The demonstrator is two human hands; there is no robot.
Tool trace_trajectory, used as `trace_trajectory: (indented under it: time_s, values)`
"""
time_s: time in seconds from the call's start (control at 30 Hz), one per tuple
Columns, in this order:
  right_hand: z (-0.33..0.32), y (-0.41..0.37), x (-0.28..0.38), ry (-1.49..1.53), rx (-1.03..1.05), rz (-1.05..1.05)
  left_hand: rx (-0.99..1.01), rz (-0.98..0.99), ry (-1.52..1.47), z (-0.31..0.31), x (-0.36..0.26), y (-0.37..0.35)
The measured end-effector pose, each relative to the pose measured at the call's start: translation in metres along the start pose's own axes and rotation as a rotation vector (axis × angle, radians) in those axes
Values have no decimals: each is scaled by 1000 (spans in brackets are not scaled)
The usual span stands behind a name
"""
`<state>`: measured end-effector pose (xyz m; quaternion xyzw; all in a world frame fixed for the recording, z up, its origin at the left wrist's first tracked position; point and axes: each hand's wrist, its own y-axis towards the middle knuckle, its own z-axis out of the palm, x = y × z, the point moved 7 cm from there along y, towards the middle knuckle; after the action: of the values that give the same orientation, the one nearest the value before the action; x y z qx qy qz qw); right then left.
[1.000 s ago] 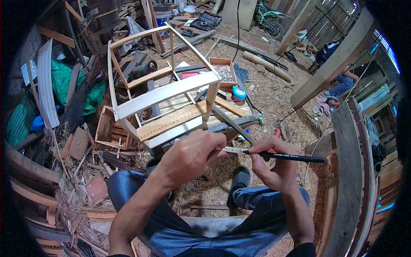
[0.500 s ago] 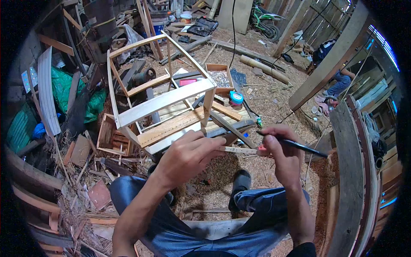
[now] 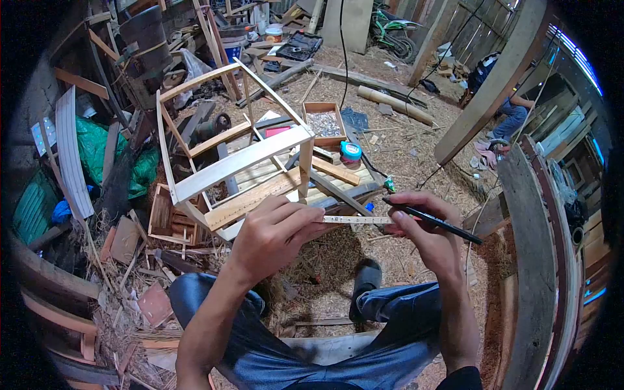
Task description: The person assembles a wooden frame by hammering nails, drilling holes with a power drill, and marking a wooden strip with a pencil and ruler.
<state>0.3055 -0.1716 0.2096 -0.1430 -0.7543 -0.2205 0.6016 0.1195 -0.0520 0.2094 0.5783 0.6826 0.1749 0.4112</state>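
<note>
The left hand [image 3: 276,234] is pinching one end of a thin marked strip [image 3: 354,220], which is spanning level between both hands above the knees, just in front of the wooden frame [image 3: 234,156]. The right hand [image 3: 422,237] is gripping the strip's other end while pinning a black pen [image 3: 437,222] under its fingers. Keeping the strip taut and steady probably matters most here. I am counting one strip, one pen, one frame and two hands.
</note>
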Motion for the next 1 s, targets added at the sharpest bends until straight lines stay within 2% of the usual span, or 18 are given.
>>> trace_trajectory:
  time_s: [0.17, 0.27, 1.0]
  values:
    - [7, -1, -1, -16, 41, 18, -26, 33, 41, 0, -6, 3]
    - [10, -2, 0, -167, 44, -23, -13, 38, 32, 3, -8, 1]
    - [9, -2, 4, -8, 53, 5, -48, 62, 7, -2, -6, 1]
